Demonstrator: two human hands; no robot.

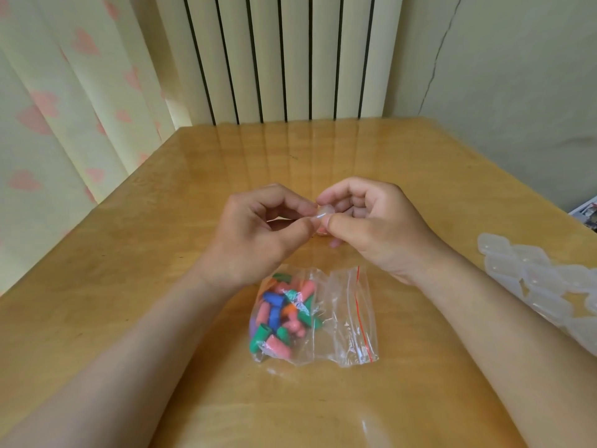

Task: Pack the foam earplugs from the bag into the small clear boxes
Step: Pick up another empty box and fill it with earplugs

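A clear zip bag [342, 321] with a red seal line lies on the table in front of me, its left half full of foam earplugs [281, 315] in pink, green, blue and orange. Above the bag, my left hand [255, 234] and my right hand [371, 221] meet over the table. Both pinch one small clear box [320, 214] between thumb and fingers. The fingers hide most of the box, so I cannot tell whether it is open or closed.
A heap of several more small clear boxes [542, 286] lies at the table's right edge. The glossy wooden table [161, 286] ends near a curtain on the left and a ribbed radiator at the back.
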